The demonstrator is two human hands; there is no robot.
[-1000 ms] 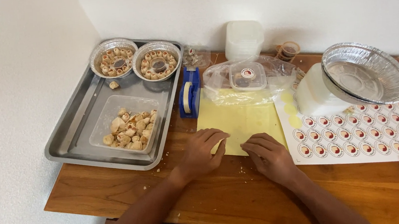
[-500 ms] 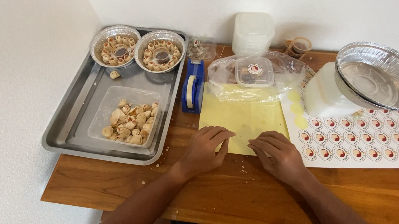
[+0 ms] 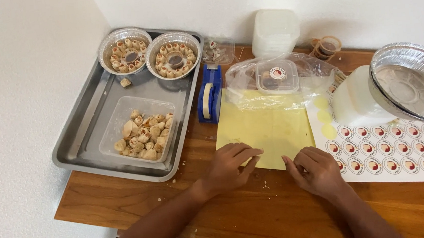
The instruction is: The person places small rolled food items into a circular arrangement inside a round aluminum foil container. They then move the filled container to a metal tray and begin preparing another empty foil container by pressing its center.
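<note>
Both hands rest on the near edge of the yellow sheet [image 3: 265, 127] — left hand [image 3: 229, 164] and right hand [image 3: 316, 168] flat, fingers loose, gripping nothing, seemingly smoothing it down. Right of the sheet lies a white sheet of round red-and-white stickers [image 3: 401, 152]; behind it a clear lidded box [image 3: 276, 76] bears one; left, a blue tape dispenser [image 3: 209, 94].

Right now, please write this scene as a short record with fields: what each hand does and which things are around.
left hand: fingers on near edge of yellow sheet
right hand: fingers at the same edge
table: wooden
metal tray: holds two foil dishes and a clear tub of snack pieces
tape dispenser: blue, between tray and sheet
sticker sheet: right of the yellow sheet
</note>
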